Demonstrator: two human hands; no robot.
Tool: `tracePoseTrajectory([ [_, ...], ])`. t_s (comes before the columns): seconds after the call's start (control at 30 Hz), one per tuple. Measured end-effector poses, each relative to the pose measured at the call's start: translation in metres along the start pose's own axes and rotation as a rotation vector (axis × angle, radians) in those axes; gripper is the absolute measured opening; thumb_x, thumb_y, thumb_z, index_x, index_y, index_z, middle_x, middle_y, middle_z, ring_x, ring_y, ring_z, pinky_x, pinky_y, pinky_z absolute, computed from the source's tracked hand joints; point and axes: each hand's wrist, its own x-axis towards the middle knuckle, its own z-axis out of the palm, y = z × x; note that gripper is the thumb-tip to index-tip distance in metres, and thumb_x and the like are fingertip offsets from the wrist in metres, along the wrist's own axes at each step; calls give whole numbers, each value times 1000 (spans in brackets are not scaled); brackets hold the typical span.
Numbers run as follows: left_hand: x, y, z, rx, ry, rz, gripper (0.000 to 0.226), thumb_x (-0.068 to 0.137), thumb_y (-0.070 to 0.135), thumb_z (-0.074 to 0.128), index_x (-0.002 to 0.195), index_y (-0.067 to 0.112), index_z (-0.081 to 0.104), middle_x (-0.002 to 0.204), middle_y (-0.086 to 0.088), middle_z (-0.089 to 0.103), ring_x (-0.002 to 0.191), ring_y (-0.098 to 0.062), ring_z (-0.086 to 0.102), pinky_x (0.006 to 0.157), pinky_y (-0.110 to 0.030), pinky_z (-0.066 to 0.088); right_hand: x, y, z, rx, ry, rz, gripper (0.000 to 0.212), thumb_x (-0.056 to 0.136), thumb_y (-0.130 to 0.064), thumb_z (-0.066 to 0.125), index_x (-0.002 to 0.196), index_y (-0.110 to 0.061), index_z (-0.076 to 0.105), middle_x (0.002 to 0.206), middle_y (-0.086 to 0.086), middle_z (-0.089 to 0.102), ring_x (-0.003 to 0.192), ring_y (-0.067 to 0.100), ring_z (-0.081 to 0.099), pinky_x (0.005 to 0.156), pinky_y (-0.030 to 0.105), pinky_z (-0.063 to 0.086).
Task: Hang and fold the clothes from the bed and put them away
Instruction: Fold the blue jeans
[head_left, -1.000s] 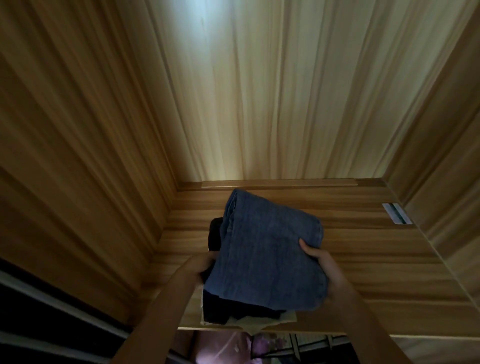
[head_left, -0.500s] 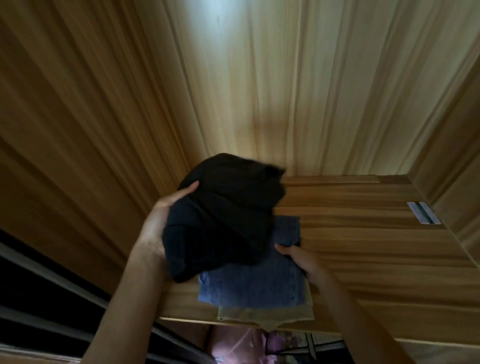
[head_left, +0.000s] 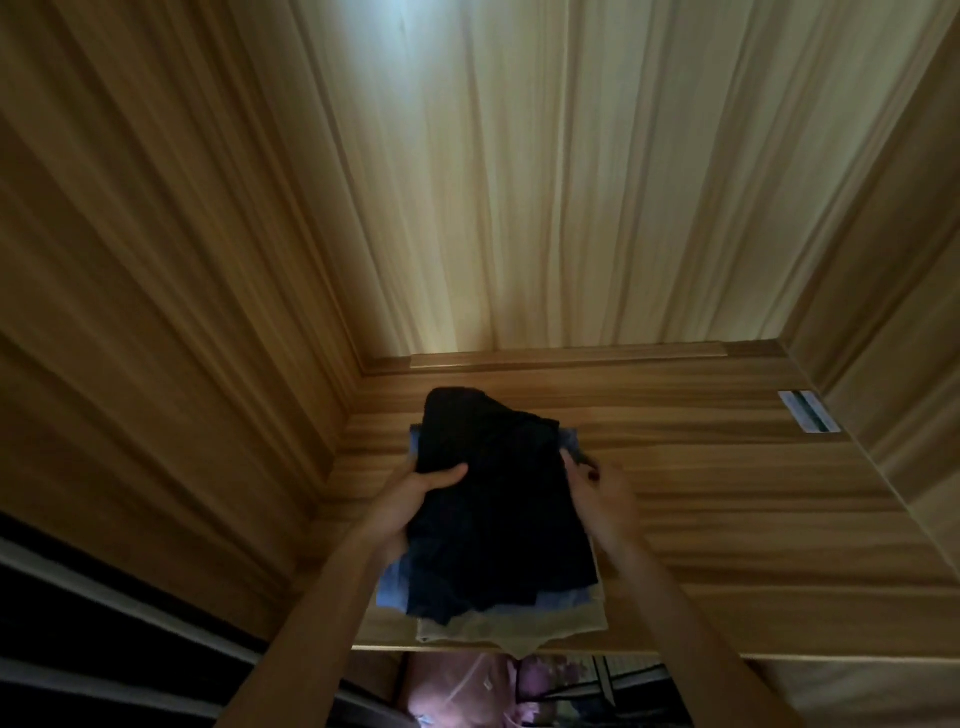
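Home wardrobe interior: wooden shelf (head_left: 701, 519), folded clothes stack (head_left: 498, 519).

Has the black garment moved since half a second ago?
Yes. The black garment has come down and rightward onto the blue jeans on the wooden shelf.

black garment (head_left: 498, 509): folded, dark, lay on top of the stack.
blue denim garment (head_left: 396, 587): folded, beneath the black one, edges showing left and near.
beige garment (head_left: 519, 627): folded, at the bottom, near edge overhanging the wooden shelf (head_left: 727, 519).
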Motion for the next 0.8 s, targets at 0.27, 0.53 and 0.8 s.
tracePoseTrajectory([
  [0.27, 12, 10, 121, -182, -279, -98, 51, 79, 22, 78, 126, 10, 65, 118, -16, 71, 105, -33, 70, 84, -42, 57, -8, 17, -92, 984, -376, 210, 67, 90, -67, 48, 138, -21, 56, 139, 10, 59, 129, 31, 56, 113, 53, 36],
  [0.53, 67, -76, 182, 466, -210, -13, 44, 91, 26, 71, 131, 14, 57, 134, -9, 61, 120, -26, 60, 99, -37, 50, -3, 85, -169, 508, -85, 344, 45, 83, -38, 74, 120, -13, 67, 111, 13, 72, 96, 29, 70, 82, 40, 56],
  [0.8, 49, -119, 186, 1404, -7, 436, 55, 103, 26, 47, 150, 12, 24, 133, -19, 41, 109, -30, 54, 86, -37, 53, 3, 103, -137, -580, 218, 82, 78, 87, -23, 70, 150, -2, 29, 140, 22, 46, 124, 39, 49, 104, 46, 41],
])
